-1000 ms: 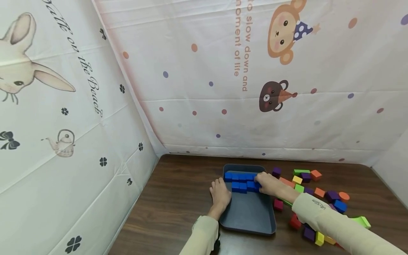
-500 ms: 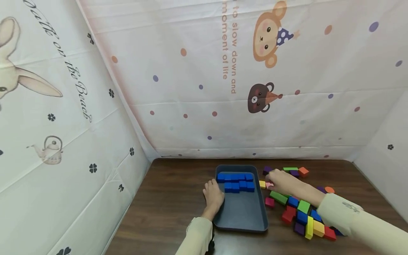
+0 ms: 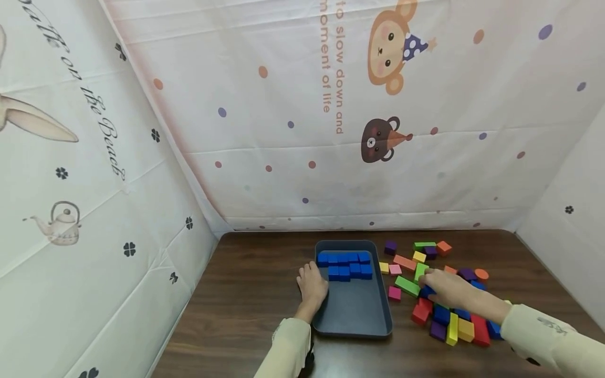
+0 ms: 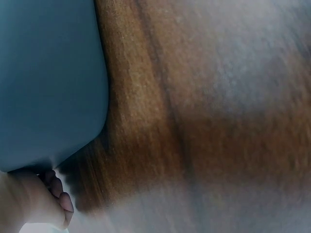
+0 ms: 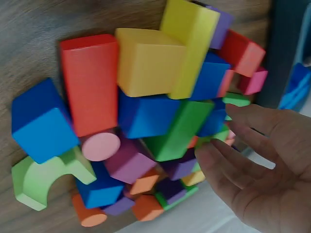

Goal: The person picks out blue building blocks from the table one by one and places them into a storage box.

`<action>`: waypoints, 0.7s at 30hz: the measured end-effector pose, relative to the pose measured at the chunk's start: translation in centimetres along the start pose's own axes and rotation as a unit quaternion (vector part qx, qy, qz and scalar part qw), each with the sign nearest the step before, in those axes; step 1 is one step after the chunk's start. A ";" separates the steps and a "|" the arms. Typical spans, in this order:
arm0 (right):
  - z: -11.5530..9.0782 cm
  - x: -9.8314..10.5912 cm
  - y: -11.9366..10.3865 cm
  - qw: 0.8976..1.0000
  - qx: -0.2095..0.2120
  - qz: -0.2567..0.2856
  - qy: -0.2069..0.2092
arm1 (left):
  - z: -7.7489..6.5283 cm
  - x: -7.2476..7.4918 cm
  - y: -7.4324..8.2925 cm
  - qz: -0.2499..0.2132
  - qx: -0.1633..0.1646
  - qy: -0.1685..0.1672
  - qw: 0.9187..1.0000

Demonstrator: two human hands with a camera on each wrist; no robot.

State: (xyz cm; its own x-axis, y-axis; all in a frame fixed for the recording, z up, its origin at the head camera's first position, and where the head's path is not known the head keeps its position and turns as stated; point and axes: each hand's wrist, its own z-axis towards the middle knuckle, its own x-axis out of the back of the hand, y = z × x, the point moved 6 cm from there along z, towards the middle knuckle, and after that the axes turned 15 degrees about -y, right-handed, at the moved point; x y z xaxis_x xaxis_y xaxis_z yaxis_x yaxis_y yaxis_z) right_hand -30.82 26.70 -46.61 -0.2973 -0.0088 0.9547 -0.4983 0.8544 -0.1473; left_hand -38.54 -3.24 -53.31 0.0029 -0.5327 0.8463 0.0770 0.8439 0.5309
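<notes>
Got my right grip [image 3: 446, 289] spread, smooth blue block [image 5: 212, 121] between, maybe touching; left grip [image 3: 312, 286] loose against round-cornered tray [image 3: 354, 315].

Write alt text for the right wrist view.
The right hand reaches into a jumble of multicoloured blocks, its fingertips beside a blue block. They lie on a wood-grain table, a dark tray partly visible at right.
</notes>
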 end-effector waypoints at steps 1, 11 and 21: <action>0.2 -0.2 0.2 1.000 -0.002 0.000 0.003 | 0.0 0.0 0.0 0.002 0.001 -0.002 1.000; 0.9 -0.8 0.5 1.000 -0.003 0.010 0.004 | 0.0 0.1 -0.2 0.011 0.003 0.007 1.000; 1.3 0.6 -0.3 0.999 0.013 0.037 -0.010 | 0.1 0.2 -0.4 0.003 0.007 0.006 1.000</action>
State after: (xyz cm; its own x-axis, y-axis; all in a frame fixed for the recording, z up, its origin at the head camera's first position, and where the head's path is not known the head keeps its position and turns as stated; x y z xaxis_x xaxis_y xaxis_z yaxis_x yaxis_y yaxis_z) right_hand -31.91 25.76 -46.29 -0.3497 0.0425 0.9359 -0.4956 0.8394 -0.2233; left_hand -38.65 -3.67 -53.34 0.0158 -0.5282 0.8490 0.0622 0.8480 0.5264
